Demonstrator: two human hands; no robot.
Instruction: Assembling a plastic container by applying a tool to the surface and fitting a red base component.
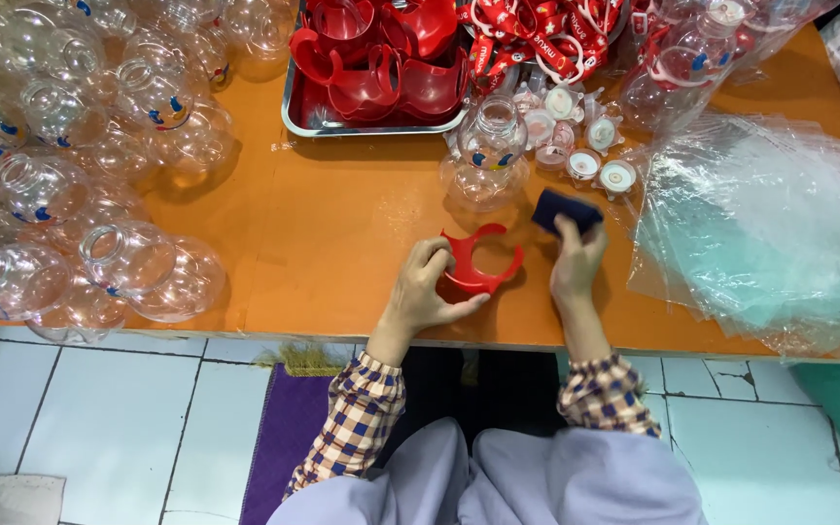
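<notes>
Single view, head-worn camera. Looks steeply down from above the seated person's lap onto the orange table [342,224]. Left hand [425,287] and right hand [576,258] sit just below frame centre, at arm's length from the lens. Beyond the hands: the table's far side. Nearer than the hands: checked sleeves, lap, tiled floor [109,399].

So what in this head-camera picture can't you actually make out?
- Dark blue block: the right hand covers its near end, so its full shape is hidden.
- Red plastic handle ring: the left hand hides its left side.
- Metal tray of red parts: cut off by the top edge.
- Clear plastic bottles: the heap runs off the left edge.
- Small white caps: too small for detail.
</notes>
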